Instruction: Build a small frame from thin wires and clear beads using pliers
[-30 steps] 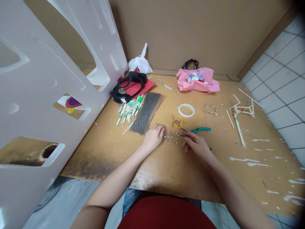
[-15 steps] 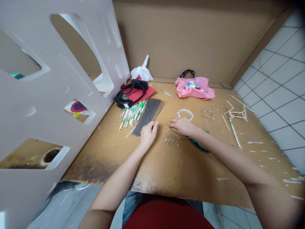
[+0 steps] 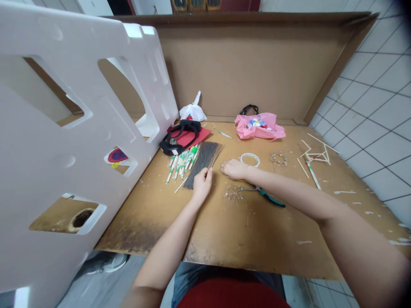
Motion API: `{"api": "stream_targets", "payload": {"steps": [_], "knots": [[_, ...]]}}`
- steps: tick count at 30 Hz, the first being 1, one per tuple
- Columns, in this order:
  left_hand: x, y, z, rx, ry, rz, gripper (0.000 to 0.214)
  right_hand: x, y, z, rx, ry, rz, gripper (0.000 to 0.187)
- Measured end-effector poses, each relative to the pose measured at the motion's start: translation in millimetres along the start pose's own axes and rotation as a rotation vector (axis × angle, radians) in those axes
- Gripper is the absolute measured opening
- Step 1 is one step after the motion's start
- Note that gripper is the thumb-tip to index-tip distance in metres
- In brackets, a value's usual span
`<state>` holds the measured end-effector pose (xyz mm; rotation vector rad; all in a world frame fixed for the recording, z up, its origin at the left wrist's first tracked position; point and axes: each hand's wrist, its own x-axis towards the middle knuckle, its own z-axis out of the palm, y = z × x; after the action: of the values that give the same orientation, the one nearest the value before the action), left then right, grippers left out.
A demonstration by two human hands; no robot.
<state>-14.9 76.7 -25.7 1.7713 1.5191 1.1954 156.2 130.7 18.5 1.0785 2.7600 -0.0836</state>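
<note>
My left hand is closed in a pinch at the lower right edge of a bundle of thin grey wires. Whatever sits between its fingertips is too fine to make out. Across a small gap, my right hand is also closed, fingers bent down, just left of a white tape roll; its grip is hidden. Below that hand lies a round wire piece with small beads. Pliers with green-and-black handles rest under my right forearm, jaws toward the wire piece.
Paper-wrapped chopsticks and a black headset on red paper lie left. Behind are a white bag and a pink bag. A beaded wire ring and stick frame lie right. A white plastic panel stands left.
The view has tilted upward. My right hand has shifted left, away from the tape roll and closer to my left hand. More of the pliers now shows. My left hand stays by the wires.
</note>
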Motion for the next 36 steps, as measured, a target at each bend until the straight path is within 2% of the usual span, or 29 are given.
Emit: {"api": "stream_targets", "payload": {"steps": [4, 7, 8, 10, 12, 15, 19, 23, 26, 28, 32, 36], "knots": [[3, 4, -6.0, 0.013, -0.002, 0.060, 0.033, -7, 9, -15, 0.103, 0.020, 0.212, 0.027], [8, 18, -9.7, 0.042, -0.023, 0.132, 0.021, -14, 12, -27, 0.201, -0.001, 0.275, 0.030], [11, 24, -10.0, 0.064, -0.056, 0.177, 0.019, -16, 12, -31, 0.228, -0.004, 0.285, 0.030], [16, 38, -8.4, 0.286, -0.174, 0.355, 0.024, -20, 9, -38, 0.269, -0.003, 0.298, 0.030], [22, 49, -4.9, 0.516, -0.315, 0.412, 0.025, -23, 4, -45, 0.294, 0.006, 0.311, 0.027], [28, 59, 0.3, 0.558, -0.383, 0.412, 0.024, -29, -5, -52, 0.317, 0.025, 0.331, 0.024], [30, 64, 0.9, 0.507, -0.459, 0.421, 0.020, -41, -14, -54, 0.359, 0.078, 0.366, 0.018], [26, 66, -3.3, 0.391, -0.503, 0.409, 0.014, -54, -15, -46, 0.488, 0.163, 0.395, 0.008], [18, 64, -4.8, 0.286, -0.489, 0.373, 0.016, -64, -17, -36, 0.682, 0.225, 0.402, 0.002], [10, 60, -4.3, 0.068, -0.499, 0.260, 0.018, -71, -21, -27, 0.847, 0.257, 0.394, 0.010], [-6, 52, -1.5, -0.594, -0.544, -0.059, 0.026, -86, -35, -7, 1.124, 0.321, 0.351, 0.027], [-17, 47, 1.6, -0.695, -0.600, -0.144, 0.033, -98, -40, 8, 1.253, 0.319, 0.314, 0.035]]}}
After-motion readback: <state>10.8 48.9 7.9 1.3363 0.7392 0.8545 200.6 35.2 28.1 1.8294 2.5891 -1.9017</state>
